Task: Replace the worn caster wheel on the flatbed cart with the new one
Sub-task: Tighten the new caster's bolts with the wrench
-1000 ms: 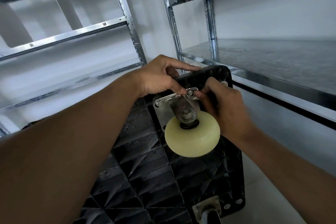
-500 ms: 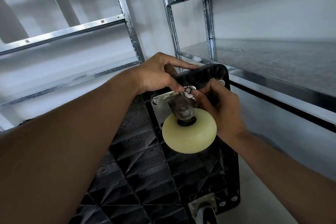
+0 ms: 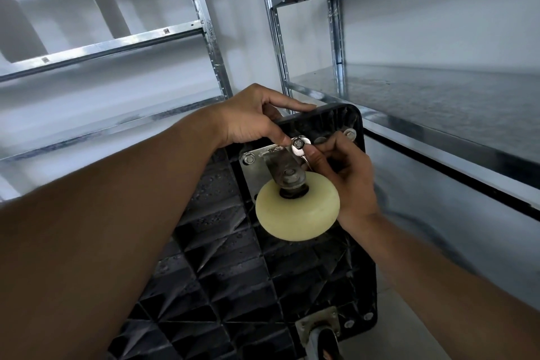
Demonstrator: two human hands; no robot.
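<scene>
**Wrench still on the same bolt, barely anything has moved**

The cart (image 3: 233, 272) is tipped up on edge, ribbed black underside facing the camera, just beside a metal shelf (image 3: 438, 102). The cream wheel (image 3: 298, 213) is still mounted near the cart's top corner, with its plate (image 3: 252, 169) flat against the underside.

The left hand (image 3: 251, 123) has its fingers hooked over the cart's top edge, and the thumb tip touches the wrench head. The right hand (image 3: 350, 184) is curled round the wrench (image 3: 301, 152) handle with the thumb pressed on it, right next to the wheel's rim. The wrench's ring end sits over the bolt (image 3: 298, 143) at the plate's upper right corner.

Compared with half a second ago, both hands are in the same spots, the wrench is on the same bolt at much the same angle, and the wheel hasn't budged. The whole scene has just slid a touch left in view.

A second caster (image 3: 320, 330) pokes in at the bottom edge, partly cut off.
</scene>
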